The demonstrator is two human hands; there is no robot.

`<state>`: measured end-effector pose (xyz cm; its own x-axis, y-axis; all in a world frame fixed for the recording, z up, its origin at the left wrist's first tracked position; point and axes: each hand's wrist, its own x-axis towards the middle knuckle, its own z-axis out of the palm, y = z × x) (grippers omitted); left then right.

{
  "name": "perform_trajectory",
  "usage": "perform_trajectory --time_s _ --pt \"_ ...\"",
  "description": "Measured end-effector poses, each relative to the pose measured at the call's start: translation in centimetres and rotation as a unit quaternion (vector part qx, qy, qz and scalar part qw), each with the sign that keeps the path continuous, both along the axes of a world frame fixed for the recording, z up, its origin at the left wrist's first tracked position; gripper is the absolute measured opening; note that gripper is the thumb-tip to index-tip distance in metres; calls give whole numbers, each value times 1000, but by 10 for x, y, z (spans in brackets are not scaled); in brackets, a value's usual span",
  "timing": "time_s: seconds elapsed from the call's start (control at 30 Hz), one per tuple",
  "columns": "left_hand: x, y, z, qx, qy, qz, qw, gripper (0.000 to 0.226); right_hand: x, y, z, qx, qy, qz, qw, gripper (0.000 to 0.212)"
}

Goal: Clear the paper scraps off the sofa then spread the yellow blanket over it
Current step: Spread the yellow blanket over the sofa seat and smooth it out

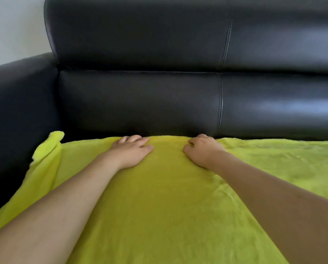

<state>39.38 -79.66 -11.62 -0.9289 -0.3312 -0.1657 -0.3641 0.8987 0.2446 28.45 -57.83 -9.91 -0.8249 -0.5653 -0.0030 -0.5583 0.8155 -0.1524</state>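
Observation:
The yellow blanket point(165, 197) lies spread over the seat of the black leather sofa point(140, 100), its far edge reaching the crease below the backrest. My left hand point(132, 151) rests palm down on the blanket near that far edge, fingers straight and pushed toward the crease. My right hand point(203, 149) presses on the blanket beside it, knuckles raised and fingers bent down onto the fabric; whether it pinches any cloth is hidden. No paper scraps are visible.
The blanket's left corner point(49, 145) is bunched up against the sofa's left armrest point(16, 111). A pale wall point(12, 25) shows behind the armrest at the upper left.

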Motion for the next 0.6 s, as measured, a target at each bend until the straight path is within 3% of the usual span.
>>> perform_trajectory --time_s 0.17,0.27,0.33,0.37,0.47,0.6 --pt "-4 10 9 -32 -46 29 998 63 -2 5 1 22 -11 -6 1000 57" --pt "-13 34 14 -109 49 29 992 60 0 9 5 -19 48 -7 999 52" --pt "-20 53 13 -50 88 -15 995 66 -4 20 9 -36 95 -37 994 50" --pt "-23 60 11 -15 65 -44 997 72 -8 27 10 -30 91 -55 994 50" --pt "-29 66 3 -12 -24 -66 997 74 -20 57 8 16 0 -74 997 52" --pt "-31 66 10 -35 -37 -11 999 63 -29 76 8 -29 -71 -42 996 54"
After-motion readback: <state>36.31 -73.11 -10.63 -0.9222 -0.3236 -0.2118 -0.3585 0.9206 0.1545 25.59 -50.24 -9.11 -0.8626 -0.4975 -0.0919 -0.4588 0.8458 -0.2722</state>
